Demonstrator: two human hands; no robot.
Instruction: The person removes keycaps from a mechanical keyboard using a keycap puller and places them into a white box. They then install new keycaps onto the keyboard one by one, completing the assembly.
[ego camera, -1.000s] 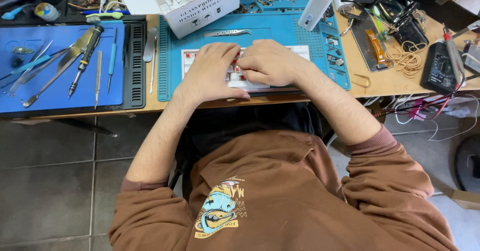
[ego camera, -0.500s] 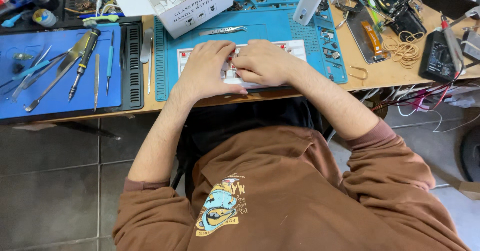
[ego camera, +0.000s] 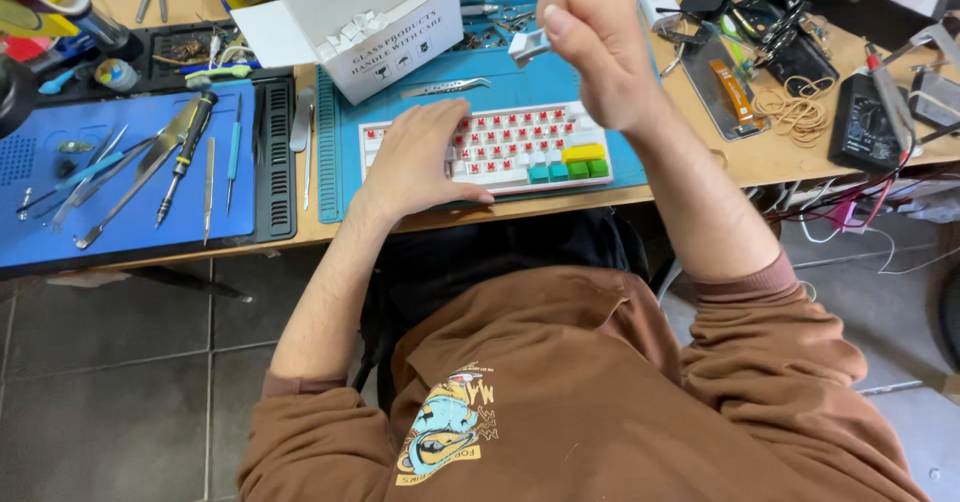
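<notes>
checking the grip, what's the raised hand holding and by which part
The right hand pinches a small white keycap at its edge with its fingertips.

Small white keyboard (ego camera: 500,152) lying flat on a teal mat, most keycaps off with red switches exposed, yellow, green and teal caps at its near right corner, small white keycap (ego camera: 527,44) lifted above it, pinched in fingertips
</notes>
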